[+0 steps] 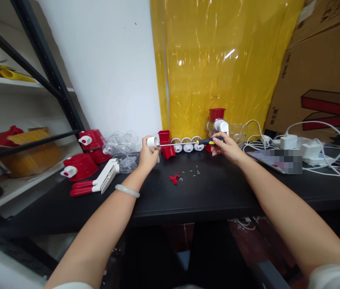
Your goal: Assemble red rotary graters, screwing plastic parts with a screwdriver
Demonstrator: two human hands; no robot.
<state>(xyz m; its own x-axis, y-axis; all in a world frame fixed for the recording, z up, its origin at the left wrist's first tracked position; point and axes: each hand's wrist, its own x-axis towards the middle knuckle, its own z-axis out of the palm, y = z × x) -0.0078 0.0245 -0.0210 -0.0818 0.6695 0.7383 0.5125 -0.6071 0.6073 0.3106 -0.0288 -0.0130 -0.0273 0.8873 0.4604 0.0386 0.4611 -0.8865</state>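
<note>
My left hand (146, 155) is closed around a small white round part (152, 142), held above the black table (212, 192). My right hand (225, 147) grips the yellow and black handle of a screwdriver (208, 141). Its thin shaft runs left, level, with the tip at the white part. A small red piece (174, 178) and several tiny screws (190, 172) lie on the table below the two hands.
Red domed parts (81, 165), a white and red handle (97, 184) and clear plastic cups (121, 147) lie at left. Red cups, small white rollers (188, 145) and a red and clear assembly (218, 122) stand behind. White chargers and cables (296, 142) crowd the right; a shelf stands left.
</note>
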